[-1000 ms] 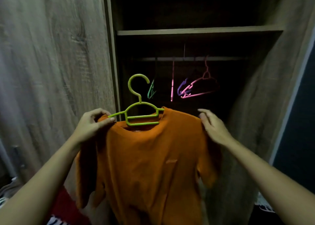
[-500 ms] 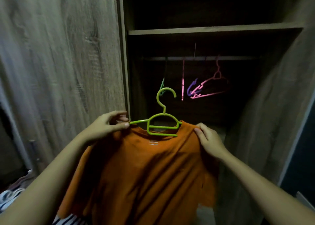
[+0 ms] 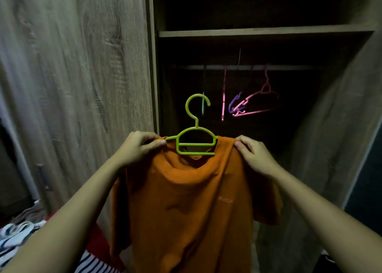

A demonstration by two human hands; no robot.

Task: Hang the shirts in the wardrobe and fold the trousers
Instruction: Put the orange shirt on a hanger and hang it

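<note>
Raised, orange shirt [image 3: 186,200] hangs between left hand [image 3: 138,148] and right hand [image 3: 254,155] pinching its shoulders.

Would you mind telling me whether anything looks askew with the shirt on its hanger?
Yes. The green hanger sits unevenly in the orange shirt: its left arm shows bare beside the left hand, while the right arm is tucked under fabric by the right hand.

The orange shirt [image 3: 186,210] is cut off by the bottom edge. One arm of the green hanger [image 3: 195,142] is hidden under its fabric. The chest print [image 3: 225,200] is too small to read.
</note>
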